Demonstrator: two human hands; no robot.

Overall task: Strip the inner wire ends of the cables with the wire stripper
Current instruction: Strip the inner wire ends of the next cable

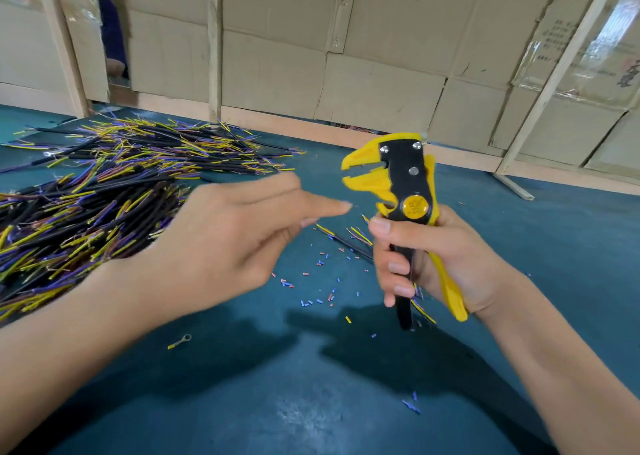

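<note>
My right hand [426,264] grips the handles of a yellow and black wire stripper [405,191], held upright with its jaws pointing left and slightly apart. Nothing sits between the jaws. My left hand [235,243] hovers to the left of the tool, blurred, fingers stretched toward it and holding nothing. One black cable [346,243] with yellow and pink inner wires lies on the table between my hands, partly behind the right one. A big pile of black cables [104,191] with yellow and purple inner wires covers the table on the left.
Small blue, pink and yellow insulation bits [318,281] lie scattered on the teal table [311,402]. A ring terminal [181,341] lies near the front. Cardboard panels on wooden posts [311,56] wall off the back edge.
</note>
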